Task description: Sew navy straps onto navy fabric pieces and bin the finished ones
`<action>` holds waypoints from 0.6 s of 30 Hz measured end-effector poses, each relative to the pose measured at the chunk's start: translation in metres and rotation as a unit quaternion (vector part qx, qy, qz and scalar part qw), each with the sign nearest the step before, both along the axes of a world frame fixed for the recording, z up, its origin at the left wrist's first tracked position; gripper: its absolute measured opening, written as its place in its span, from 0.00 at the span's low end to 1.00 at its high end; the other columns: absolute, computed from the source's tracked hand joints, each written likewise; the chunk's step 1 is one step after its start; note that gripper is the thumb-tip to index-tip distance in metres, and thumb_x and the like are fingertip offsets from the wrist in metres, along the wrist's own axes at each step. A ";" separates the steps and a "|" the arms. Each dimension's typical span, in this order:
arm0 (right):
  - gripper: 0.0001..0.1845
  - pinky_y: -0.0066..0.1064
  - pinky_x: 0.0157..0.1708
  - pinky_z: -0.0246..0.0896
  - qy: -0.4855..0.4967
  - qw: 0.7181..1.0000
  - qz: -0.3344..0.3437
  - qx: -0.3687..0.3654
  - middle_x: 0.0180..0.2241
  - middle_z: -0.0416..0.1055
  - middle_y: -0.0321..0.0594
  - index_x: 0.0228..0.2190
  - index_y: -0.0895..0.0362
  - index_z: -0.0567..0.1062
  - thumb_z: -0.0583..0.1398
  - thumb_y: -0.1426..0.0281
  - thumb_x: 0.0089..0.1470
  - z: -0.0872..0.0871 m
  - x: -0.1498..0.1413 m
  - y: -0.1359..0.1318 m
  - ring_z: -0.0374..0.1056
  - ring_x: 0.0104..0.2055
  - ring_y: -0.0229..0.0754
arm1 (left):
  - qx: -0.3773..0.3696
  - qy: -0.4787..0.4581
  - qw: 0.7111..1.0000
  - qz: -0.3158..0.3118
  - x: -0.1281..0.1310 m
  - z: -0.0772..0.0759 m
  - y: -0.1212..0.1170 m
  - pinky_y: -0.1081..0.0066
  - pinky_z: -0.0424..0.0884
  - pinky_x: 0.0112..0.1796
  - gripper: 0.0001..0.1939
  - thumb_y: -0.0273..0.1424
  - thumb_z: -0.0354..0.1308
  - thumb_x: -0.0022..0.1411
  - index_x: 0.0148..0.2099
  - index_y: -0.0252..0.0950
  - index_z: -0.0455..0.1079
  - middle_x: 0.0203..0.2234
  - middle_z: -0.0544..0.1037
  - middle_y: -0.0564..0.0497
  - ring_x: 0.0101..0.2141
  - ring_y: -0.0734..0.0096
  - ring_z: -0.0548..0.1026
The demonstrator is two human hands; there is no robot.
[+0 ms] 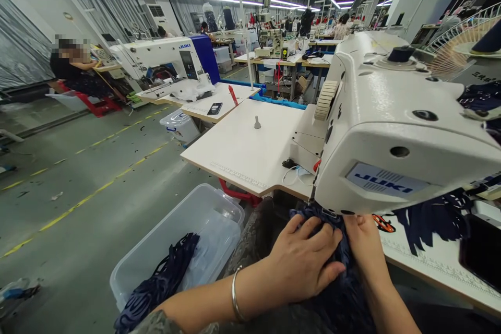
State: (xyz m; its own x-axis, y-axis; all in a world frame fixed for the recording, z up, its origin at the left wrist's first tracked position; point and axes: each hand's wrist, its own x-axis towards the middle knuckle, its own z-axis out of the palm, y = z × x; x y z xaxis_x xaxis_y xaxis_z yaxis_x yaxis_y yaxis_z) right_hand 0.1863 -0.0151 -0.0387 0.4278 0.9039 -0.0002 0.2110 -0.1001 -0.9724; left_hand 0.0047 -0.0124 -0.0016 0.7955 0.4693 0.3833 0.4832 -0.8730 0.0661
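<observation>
Navy fabric [342,297] lies bunched under the head of a white sewing machine [391,130] and hangs down over my lap. My left hand [307,258] rests on top of it, fingers spread and slightly bent, thumb apart. A metal bangle [235,295] circles that wrist. Close beside, to the right, my right hand [362,235] has its fingers together at the fabric's edge, partly hidden by the machine head. The needle area is mostly covered by the machine and the cloth. Orange-handled scissors [383,223] lie just right of my right hand.
A clear plastic bin [178,250] holding navy strips [168,271] stands at my left. On the white table [235,151] is a small grey peg [257,122]. More navy strips [430,219] and a dark phone [481,250] lie right. Another person [74,65] sits far left.
</observation>
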 end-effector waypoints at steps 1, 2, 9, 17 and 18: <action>0.19 0.29 0.23 0.56 -0.030 0.999 0.010 -0.016 0.14 0.59 0.32 0.15 0.53 0.63 0.59 0.60 0.53 -0.001 0.003 0.002 0.58 0.21 0.38 | 0.015 0.000 1.000 0.018 0.001 -0.002 -0.001 0.62 0.57 0.51 0.21 0.41 0.42 0.73 0.61 0.38 0.61 0.51 0.72 0.50 0.51 0.65 0.67; 0.20 0.29 0.21 0.54 -0.057 0.998 0.016 -0.024 0.13 0.57 0.31 0.14 0.52 0.62 0.59 0.60 0.52 -0.002 0.006 0.003 0.56 0.20 0.38 | 0.033 0.000 0.999 0.038 0.001 -0.005 -0.003 0.62 0.57 0.51 0.19 0.39 0.44 0.73 0.60 0.39 0.62 0.50 0.72 0.50 0.51 0.65 0.67; 0.14 0.34 0.31 0.61 -0.213 0.977 0.008 -0.008 0.16 0.69 0.40 0.16 0.52 0.68 0.56 0.63 0.50 0.000 0.010 0.009 0.69 0.30 0.49 | 0.081 0.011 0.992 0.099 0.005 -0.013 -0.004 0.61 0.56 0.51 0.15 0.35 0.48 0.72 0.57 0.42 0.65 0.50 0.70 0.52 0.51 0.64 0.66; 0.14 0.37 0.31 0.62 -0.247 0.969 0.003 0.015 0.13 0.68 0.41 0.15 0.50 0.70 0.55 0.64 0.50 0.000 0.011 0.011 0.71 0.29 0.52 | 0.089 -0.001 0.991 0.104 0.008 -0.012 -0.005 0.60 0.56 0.50 0.15 0.35 0.47 0.72 0.57 0.40 0.67 0.49 0.70 0.53 0.50 0.63 0.65; 0.14 0.37 0.31 0.62 -0.248 0.969 0.004 0.018 0.13 0.68 0.41 0.16 0.50 0.71 0.56 0.64 0.50 0.000 0.011 0.011 0.71 0.29 0.52 | 0.091 -0.001 0.990 0.105 0.009 -0.013 -0.005 0.61 0.56 0.50 0.15 0.35 0.48 0.72 0.57 0.40 0.67 0.49 0.70 0.53 0.50 0.63 0.65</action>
State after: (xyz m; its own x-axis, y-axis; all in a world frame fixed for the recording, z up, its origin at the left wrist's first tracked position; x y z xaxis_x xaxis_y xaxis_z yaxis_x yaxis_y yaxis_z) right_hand 0.1976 -0.0042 -0.0392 0.3599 0.9028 0.2356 0.6538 -0.0639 -0.7540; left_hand 0.0134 -0.0175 -0.0141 0.6866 0.5473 0.4786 0.6554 -0.7508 -0.0817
